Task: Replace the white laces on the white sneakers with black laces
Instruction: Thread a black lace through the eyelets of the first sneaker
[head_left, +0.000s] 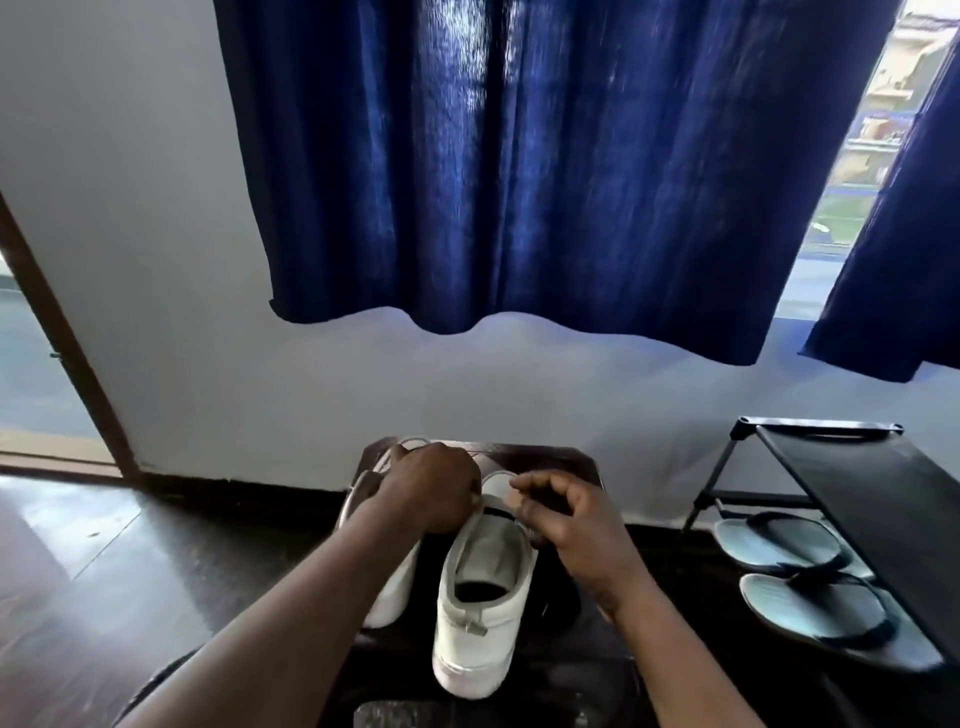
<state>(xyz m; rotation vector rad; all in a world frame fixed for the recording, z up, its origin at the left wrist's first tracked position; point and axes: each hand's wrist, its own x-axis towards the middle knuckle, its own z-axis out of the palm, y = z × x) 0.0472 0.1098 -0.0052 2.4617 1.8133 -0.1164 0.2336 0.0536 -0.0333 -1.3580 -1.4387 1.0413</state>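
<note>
Heel-first near sneaker (483, 618) is sitting mid low table (545, 460), left hand (431, 488) gripping its left rim, right hand (566, 514) pinching the black lace (496, 512) at its tongue; other sneaker (392, 587) is crowding the left edge.

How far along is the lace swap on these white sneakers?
Early to midway, as far as I can tell. Done: the nearer sneaker shows no white lace over its tongue. In hand: the left hand and right hand work at its eyelets, where a black lace crosses. Left: the remaining eyelets, and the other sneaker, mostly hidden.
</note>
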